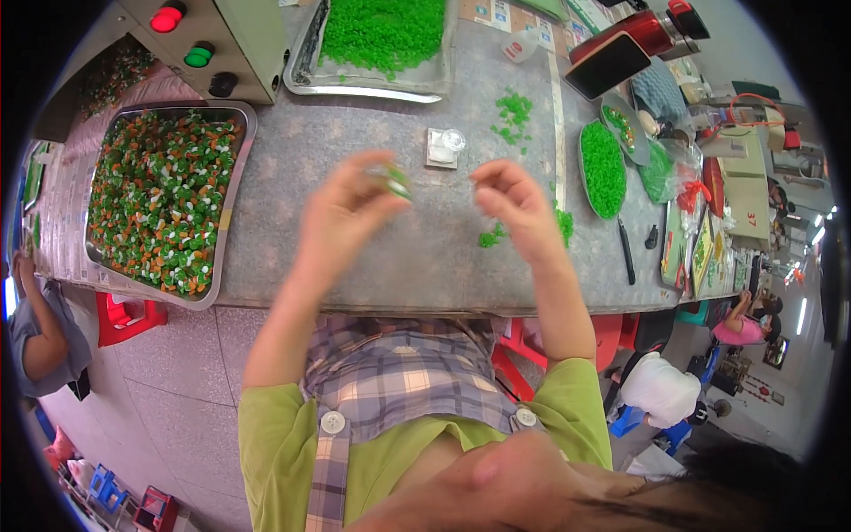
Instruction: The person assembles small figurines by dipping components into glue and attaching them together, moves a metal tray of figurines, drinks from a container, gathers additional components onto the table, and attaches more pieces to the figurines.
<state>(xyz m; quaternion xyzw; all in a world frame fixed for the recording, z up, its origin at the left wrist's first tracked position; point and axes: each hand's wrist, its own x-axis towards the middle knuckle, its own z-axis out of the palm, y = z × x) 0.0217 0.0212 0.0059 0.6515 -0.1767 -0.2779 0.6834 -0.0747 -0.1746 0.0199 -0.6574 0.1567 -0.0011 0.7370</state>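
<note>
My left hand (346,208) is raised over the grey table, blurred by motion. Its thumb and fingers pinch a small green and white piece (396,184). To its right, my right hand (517,202) is held with the fingers curled in toward the thumb; whatever is between the tips is too small to make out. Beyond and between the hands stands a small white block with a clear round piece (450,142) on it. Loose bright green pieces (512,115) lie past my right hand, and more green pieces (490,236) lie beside and below it.
A metal tray (250,133) of mixed green, white and orange pieces sits left, beside a machine box (239,53) with coloured buttons. Another tray (368,91) holds green pieces at the back. An oval dish (603,168), a black pen-like tool (627,253) and a phone (609,66) lie right.
</note>
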